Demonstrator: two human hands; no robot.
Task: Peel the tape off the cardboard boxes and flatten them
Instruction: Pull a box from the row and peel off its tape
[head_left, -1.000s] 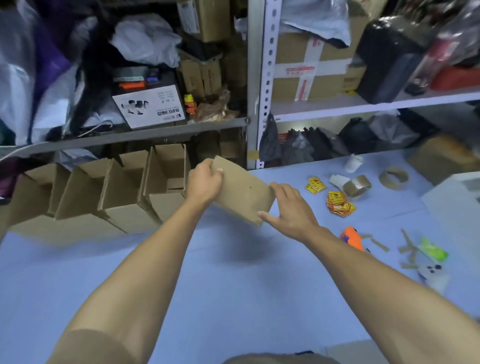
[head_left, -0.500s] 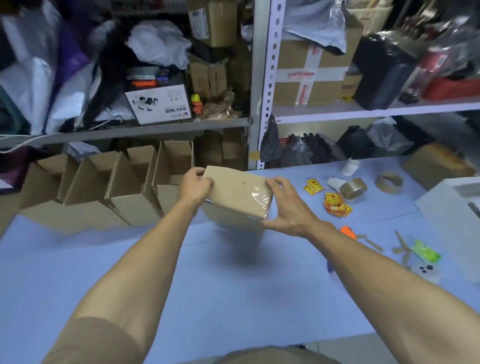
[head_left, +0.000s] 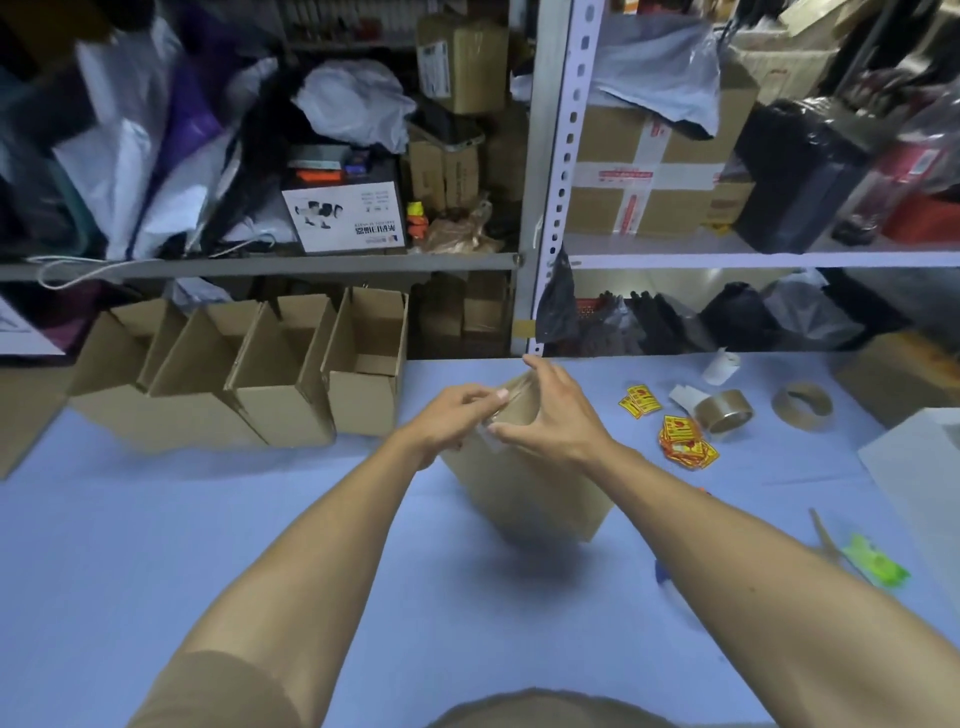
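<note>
A small brown cardboard box (head_left: 535, 493) stands on end over the blue table (head_left: 156, 545), tilted slightly away from me. Clear tape (head_left: 490, 434) runs over its upper end. My right hand (head_left: 553, 418) grips that upper end, fingers over the far edge and thumb on the near face. My left hand (head_left: 449, 421) is at the same end from the left, its thumb and fingertips pinching the tape at the top edge. The hands hide the top face of the box.
Several open, taped boxes (head_left: 291, 384) stand in a row at the back left. Two tape rolls (head_left: 724, 413) (head_left: 802, 405), red-yellow stickers (head_left: 685, 444), a green item (head_left: 878, 564), a white box (head_left: 930, 467) and a brown box (head_left: 904, 376) lie at the right. Cluttered shelves (head_left: 550, 182) stand behind.
The box was held flat between both hands; it has been turned on end and brought lower and nearer. Both hands have shifted to its upper end, the left now pinching the tape.
</note>
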